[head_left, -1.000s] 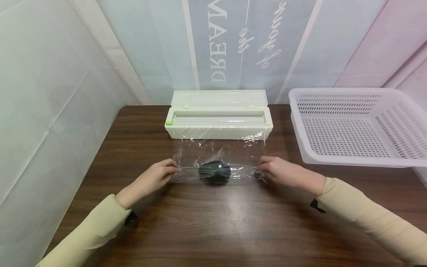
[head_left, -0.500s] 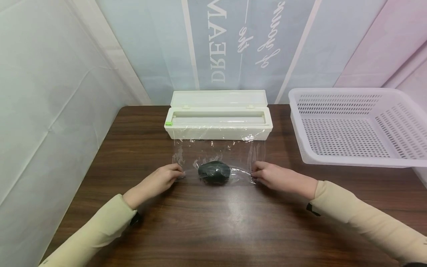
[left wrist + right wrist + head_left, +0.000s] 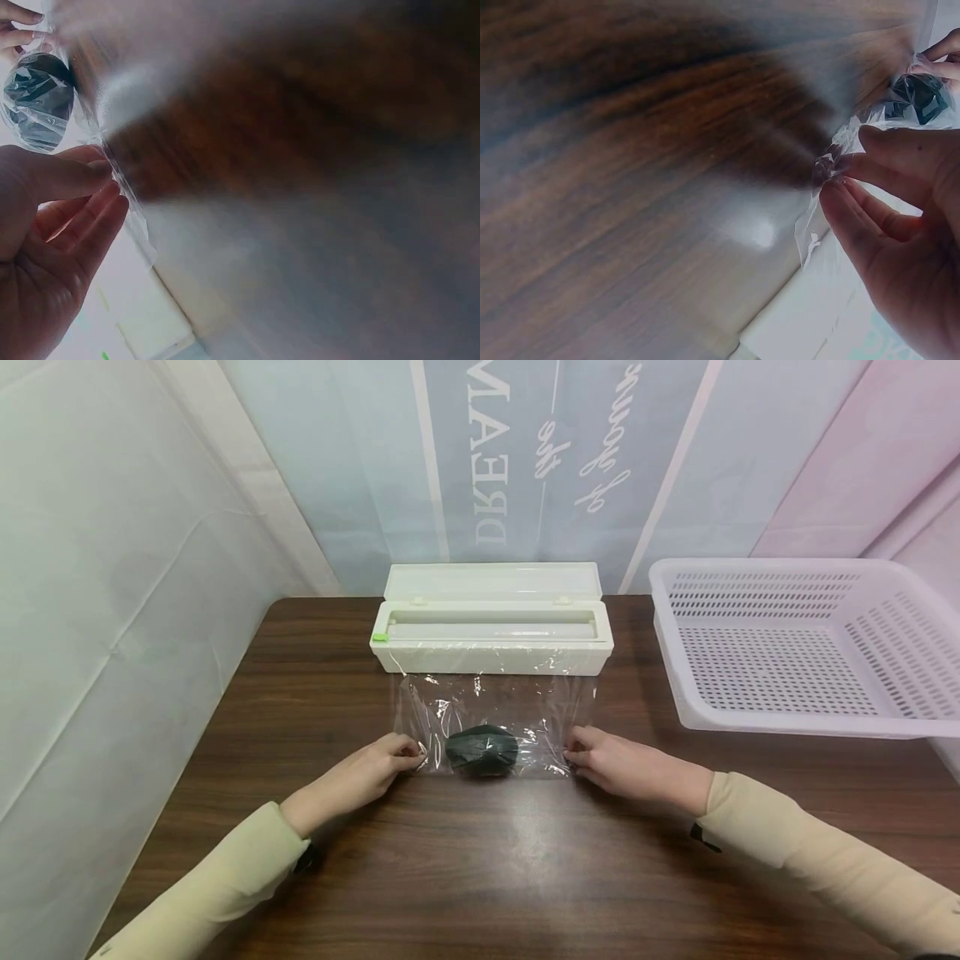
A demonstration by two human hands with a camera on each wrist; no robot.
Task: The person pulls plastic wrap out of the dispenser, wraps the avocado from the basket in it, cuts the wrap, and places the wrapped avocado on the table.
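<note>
A sheet of clear cling film point(image 3: 498, 702) runs from the white cling film dispenser point(image 3: 491, 656) toward the person and lies over a dark green, rounded object point(image 3: 482, 752). My left hand point(image 3: 382, 768) pinches the film's near left corner between thumb and fingers, just left of the dark object. On the other side, my right hand point(image 3: 622, 764) pinches the near right corner. In the left wrist view the film clings in creases over the dark object point(image 3: 39, 101). Bunched film point(image 3: 829, 166) shows at the right fingertips in the right wrist view.
The dispenser's lid point(image 3: 492, 581) stands raised at the back, with a film roll point(image 3: 491, 631) inside and a green slider point(image 3: 380, 637) at its left end. A white perforated basket point(image 3: 678, 693) stands on the brown wooden table point(image 3: 487, 877) at the right.
Both hands have moved inward and slightly toward the person, the left one most. The film's near edge has come down over the front of the dark object.
</note>
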